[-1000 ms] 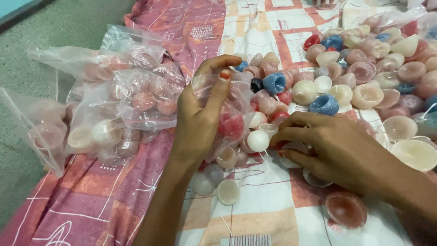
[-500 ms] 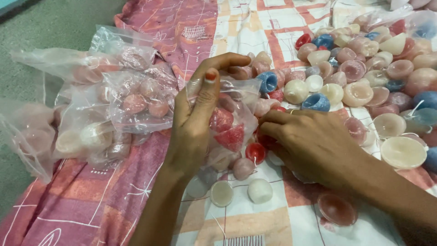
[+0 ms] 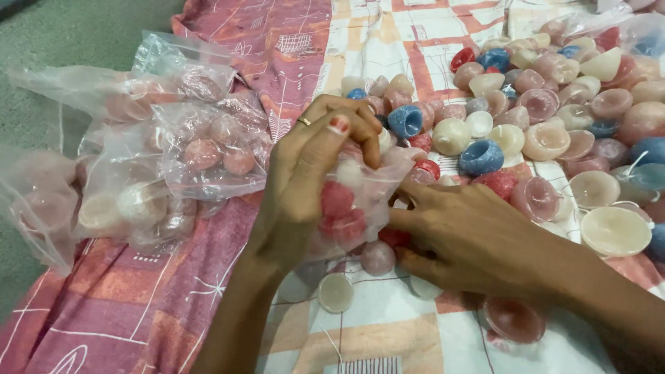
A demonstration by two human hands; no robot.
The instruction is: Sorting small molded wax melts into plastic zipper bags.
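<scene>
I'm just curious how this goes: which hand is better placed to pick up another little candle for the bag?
Probably the right hand: it lies on the loose candles at the mouth of the clear bag, while the left hand is busy holding that bag.

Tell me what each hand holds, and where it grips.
Left hand pinches a clear plastic bag of red candles at its open top. Right hand lies on loose candles; any grip is hidden.

I have 1 view only, from the head camera, looking steeply down and slightly forward from close above the patterned cloth [image 3: 388, 332]. It sits near both hands, the left hand [image 3: 305, 180] and right hand [image 3: 471, 235], which fill mid-frame.
</scene>
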